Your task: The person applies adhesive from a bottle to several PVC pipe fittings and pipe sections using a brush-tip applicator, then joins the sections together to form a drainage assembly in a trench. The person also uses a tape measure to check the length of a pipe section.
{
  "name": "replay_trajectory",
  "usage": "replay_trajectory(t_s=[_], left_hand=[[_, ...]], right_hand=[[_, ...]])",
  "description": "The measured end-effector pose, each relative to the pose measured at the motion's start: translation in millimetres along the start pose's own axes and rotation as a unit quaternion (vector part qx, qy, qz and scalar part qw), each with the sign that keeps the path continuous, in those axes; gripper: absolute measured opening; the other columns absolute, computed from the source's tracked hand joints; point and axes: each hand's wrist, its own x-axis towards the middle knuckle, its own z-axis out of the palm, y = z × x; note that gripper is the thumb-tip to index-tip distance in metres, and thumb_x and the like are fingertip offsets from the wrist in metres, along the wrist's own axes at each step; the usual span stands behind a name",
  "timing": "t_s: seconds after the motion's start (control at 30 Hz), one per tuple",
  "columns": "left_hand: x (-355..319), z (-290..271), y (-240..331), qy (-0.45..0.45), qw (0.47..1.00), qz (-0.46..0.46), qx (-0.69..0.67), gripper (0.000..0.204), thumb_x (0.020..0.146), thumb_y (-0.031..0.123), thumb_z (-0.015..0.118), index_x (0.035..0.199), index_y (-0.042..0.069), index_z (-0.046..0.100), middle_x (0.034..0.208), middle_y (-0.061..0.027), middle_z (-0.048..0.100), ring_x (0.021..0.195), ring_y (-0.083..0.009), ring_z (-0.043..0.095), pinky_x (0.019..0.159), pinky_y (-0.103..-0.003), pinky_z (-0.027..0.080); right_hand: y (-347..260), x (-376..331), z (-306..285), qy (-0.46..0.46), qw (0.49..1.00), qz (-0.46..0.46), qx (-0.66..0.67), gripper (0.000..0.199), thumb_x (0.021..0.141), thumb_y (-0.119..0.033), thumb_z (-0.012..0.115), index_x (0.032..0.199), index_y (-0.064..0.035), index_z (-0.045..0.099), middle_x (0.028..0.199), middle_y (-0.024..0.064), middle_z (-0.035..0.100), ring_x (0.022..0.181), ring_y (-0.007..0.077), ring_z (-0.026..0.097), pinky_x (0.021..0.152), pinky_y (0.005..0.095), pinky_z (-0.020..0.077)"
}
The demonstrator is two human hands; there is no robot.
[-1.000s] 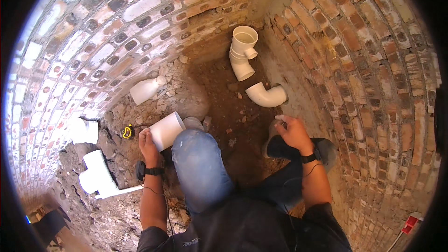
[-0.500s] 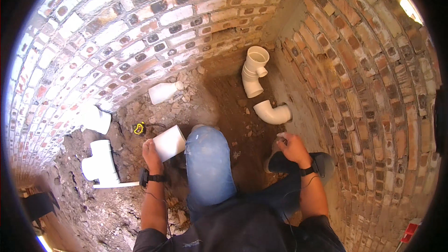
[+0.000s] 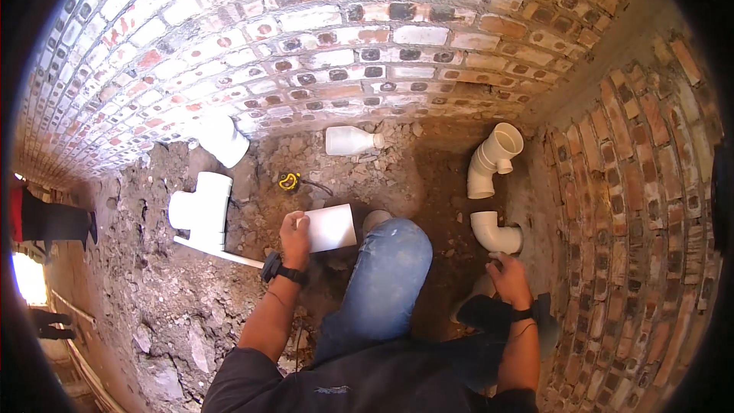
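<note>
The rubble-strewn dirt floor (image 3: 191,314) carries a white plastic bottle (image 3: 349,140), a white tee fitting (image 3: 202,209), two pipe elbows (image 3: 493,231) and a yellow tape measure (image 3: 288,181).

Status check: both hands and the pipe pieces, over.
Left hand gripping short white pipe. Right hand touching elbow fitting. Knee between them.

Pipe piece (image 3: 330,227) lies left of elbow (image 3: 495,233), behind knee (image 3: 391,249).

Bare dirt lies open between the knee (image 3: 386,260) and the elbow pipe (image 3: 495,233). Left of the knee a white pipe piece (image 3: 330,227) blocks passage; brick walls (image 3: 634,207) close in beyond the elbow pipe.
</note>
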Motion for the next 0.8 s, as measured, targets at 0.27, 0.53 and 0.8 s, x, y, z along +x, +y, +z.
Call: replay_trajectory(t_s=[0.27,0.53,0.8], left_hand=[[1,20,-11,-0.031,0.997,0.048,0.061,0.016,0.093,0.015,0.065,0.102,0.001,0.066,0.097,-0.0054,0.065,0.09,-0.0138,0.058,0.084,-0.03,0.048],[9,67,1,-0.082,0.996,-0.019,0.016,0.012,0.094,0.012,0.065,0.101,0.002,0.062,0.098,-0.0026,0.061,0.095,-0.0135,0.056,0.089,-0.029,0.045],[8,100,1,-0.14,0.988,-0.009,0.061,0.012,0.092,0.009,0.066,0.1,0.002,0.061,0.099,-0.0029,0.061,0.094,-0.0142,0.055,0.089,-0.03,0.045]], right_hand=[[39,75,-12,0.018,0.991,-0.036,-0.131,0.035,0.084,-0.021,0.071,0.112,0.0012,0.07,0.103,0.0232,0.069,0.099,0.0416,0.065,0.086,0.0477,0.0532],[48,240,-32,0.102,0.961,-0.076,-0.246,0.037,0.084,-0.018,0.07,0.116,0.0025,0.066,0.12,0.0217,0.062,0.112,0.0435,0.057,0.094,0.0484,0.0486],[90,337,-8,0.064,0.9,-0.047,-0.428,0.026,0.085,-0.023,0.07,0.105,-0.0078,0.073,0.123,0.0162,0.064,0.118,0.0368,0.055,0.098,0.052,0.0427]])
